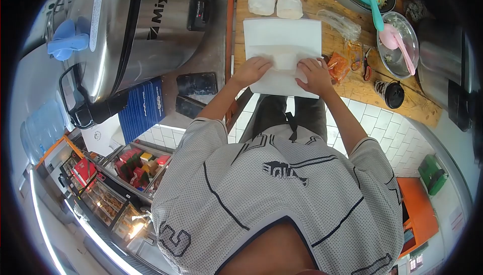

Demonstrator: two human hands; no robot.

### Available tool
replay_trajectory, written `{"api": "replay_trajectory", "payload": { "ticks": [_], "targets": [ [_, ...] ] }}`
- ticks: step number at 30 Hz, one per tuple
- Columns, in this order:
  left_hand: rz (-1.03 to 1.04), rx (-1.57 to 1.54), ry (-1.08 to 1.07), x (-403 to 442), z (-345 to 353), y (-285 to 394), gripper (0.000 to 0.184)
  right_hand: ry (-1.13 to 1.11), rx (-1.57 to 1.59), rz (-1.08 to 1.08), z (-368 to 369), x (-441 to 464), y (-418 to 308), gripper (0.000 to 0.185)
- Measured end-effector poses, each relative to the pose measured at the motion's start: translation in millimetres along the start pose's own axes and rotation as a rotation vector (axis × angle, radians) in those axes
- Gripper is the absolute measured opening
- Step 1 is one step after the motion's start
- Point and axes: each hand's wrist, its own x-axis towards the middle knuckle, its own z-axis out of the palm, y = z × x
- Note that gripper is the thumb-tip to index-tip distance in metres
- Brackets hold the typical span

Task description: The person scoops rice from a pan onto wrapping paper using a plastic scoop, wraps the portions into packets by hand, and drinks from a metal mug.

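Observation:
A stack of white paper sheets (283,31) lies at the near edge of the wooden table. On it, a pale flat wrapped bundle (285,60) sits between my hands, partly under paper. My left hand (254,70) rests at the bundle's left side, fingers bent close together on the paper. At the right side is my right hand (314,76), its fingers curled over the paper and the thumb a little apart. Three white wrapped packets, one of them a front packet (289,7), sit beyond the sheets.
Right of the paper are an orange packet (338,67), scissors (368,65), a lidded cup (390,94), a metal bowl (412,43) with a pink spoon (395,41), and a pot (347,2) with a teal spoon (371,3). A large steel cooker (166,38) stands left.

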Motion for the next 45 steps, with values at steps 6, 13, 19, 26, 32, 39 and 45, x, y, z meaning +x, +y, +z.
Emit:
{"api": "replay_trajectory", "payload": {
  "ticks": [6,13,19,26,32,39,45],
  "targets": [
    [-0.730,-0.471,-0.133,24,-4,0,0.032,-0.047,-0.085,0.077,26,-7,6,0.026],
    [-0.849,0.050,-0.298,79,-35,-3,0.048,-0.315,0.065,0.814,-6,55,-7,0.038],
    [-0.788,-0.088,-0.487,82,-21,-31,0.031,-0.432,0.352,0.646,17,70,37,0.037],
    [-0.393,0.173,-0.107,29,-4,-1,0.022,0.096,-0.073,0.214,28,22,9,0.016],
    [-0.454,0.264,0.211,5,27,46,0.032,0.196,-0.289,0.110,43,6,-5,0.023],
    [-0.785,-0.233,0.487,40,56,72,0.035,0.341,-0.063,0.294,57,4,-19,0.032],
    [-1.298,-0.906,0.140,95,-9,51,0.041,0.371,0.082,0.465,63,5,-18,0.025]
  ]
}}
